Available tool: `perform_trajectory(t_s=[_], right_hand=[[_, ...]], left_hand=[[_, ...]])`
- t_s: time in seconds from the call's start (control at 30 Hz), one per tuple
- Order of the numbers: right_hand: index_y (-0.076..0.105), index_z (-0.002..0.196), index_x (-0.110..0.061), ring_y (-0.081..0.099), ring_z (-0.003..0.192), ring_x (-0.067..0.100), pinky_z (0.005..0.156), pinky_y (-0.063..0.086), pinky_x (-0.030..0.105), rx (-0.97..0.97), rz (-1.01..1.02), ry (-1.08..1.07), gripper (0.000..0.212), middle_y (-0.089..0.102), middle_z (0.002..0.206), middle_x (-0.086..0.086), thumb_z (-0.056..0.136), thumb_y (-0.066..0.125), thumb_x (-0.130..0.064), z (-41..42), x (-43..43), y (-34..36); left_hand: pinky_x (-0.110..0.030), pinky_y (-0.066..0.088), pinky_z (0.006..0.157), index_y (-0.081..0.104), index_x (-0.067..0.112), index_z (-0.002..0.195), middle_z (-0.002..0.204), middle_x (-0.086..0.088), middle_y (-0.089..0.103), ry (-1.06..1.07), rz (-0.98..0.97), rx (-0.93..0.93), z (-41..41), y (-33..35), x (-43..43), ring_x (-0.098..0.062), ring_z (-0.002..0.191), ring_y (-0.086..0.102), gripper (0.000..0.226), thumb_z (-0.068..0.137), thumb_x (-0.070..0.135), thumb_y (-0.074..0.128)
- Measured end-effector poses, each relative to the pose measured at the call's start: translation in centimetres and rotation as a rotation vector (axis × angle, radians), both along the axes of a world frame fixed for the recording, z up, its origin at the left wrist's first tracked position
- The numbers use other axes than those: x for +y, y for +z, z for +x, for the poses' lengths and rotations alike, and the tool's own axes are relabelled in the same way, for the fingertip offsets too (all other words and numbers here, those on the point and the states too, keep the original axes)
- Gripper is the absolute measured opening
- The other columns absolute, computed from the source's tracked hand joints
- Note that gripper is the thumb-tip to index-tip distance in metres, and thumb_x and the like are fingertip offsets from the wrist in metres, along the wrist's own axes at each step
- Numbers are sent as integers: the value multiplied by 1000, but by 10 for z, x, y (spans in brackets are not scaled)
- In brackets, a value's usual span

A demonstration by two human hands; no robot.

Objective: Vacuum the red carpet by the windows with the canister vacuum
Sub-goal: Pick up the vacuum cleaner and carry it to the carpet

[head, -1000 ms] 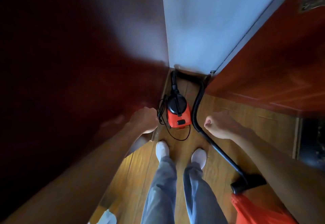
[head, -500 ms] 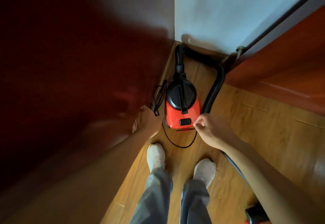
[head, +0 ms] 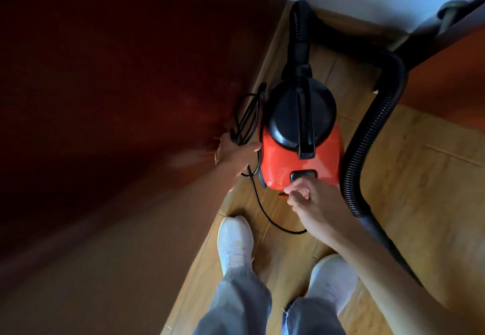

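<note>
The red plastic canister vacuum with a black domed lid stands on the wooden plank floor in a corner, its ribbed black hose looping right, while the right hand, fingers curled together, touches its near edge and the blurred left hand meets the coiled black cord, grip unclear.

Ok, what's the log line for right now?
vacuum: on wood floor | left hand: at cord bundle | right hand: curled by switch

The vacuum sits hemmed between dark panel and hose.
</note>
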State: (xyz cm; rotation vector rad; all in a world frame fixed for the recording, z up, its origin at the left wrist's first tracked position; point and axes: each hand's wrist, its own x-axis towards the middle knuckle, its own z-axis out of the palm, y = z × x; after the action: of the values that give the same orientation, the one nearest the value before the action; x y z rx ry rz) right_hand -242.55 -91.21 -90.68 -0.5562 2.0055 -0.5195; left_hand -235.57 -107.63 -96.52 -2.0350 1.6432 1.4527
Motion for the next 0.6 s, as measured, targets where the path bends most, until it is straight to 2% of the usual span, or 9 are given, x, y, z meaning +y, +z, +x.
perform_trajectory(t_s=[0.17,0.23,0.3,0.37,0.43,0.53,0.6], right_hand=[[70,97,-15,68,87,19,81,51,31,-43,-4,50,18,74,91,2,93,53,-12,13,3,-19],[70,98,-14,68,88,19,82,50,30,-47,11,64,19,74,93,1,93,53,-11,14,3,-23],[71,100,-14,69,91,19,85,50,31,-52,29,67,20,74,95,2,93,52,-12,14,3,-24],[72,100,-14,69,91,20,87,51,33,-60,35,65,21,75,96,3,93,52,-12,14,3,-23],[71,98,-15,69,88,19,85,51,32,-72,33,58,19,74,93,2,93,53,-12,15,4,-22],[71,96,-16,68,86,18,81,49,29,-78,28,53,18,73,90,1,94,53,-13,15,5,-17],[71,96,-15,68,86,18,83,50,31,-74,26,46,19,73,90,1,95,52,-14,13,7,-13]], left_hand=[[-36,52,97,59,23,131,118,3,69,66,-19,106,-7,-23,-5,-20,109,62,57,78,31,77],[-32,53,88,64,21,123,108,1,69,112,-14,114,-11,-27,-6,-21,102,63,49,77,32,71],[-27,47,76,66,16,118,102,-1,67,127,24,107,-15,-28,-4,-21,95,61,38,81,27,70],[-26,42,70,67,11,115,101,-8,69,156,65,87,-16,-28,0,-25,94,63,35,81,23,70],[-27,44,68,68,10,111,102,-12,71,195,85,71,-13,-27,3,-29,97,68,36,78,23,68],[-40,59,79,66,15,96,87,-14,71,235,-1,47,-5,-21,7,-36,89,72,28,74,31,58],[-46,60,76,61,18,84,82,-17,72,175,-118,11,2,-14,11,-38,81,72,22,85,39,56]])
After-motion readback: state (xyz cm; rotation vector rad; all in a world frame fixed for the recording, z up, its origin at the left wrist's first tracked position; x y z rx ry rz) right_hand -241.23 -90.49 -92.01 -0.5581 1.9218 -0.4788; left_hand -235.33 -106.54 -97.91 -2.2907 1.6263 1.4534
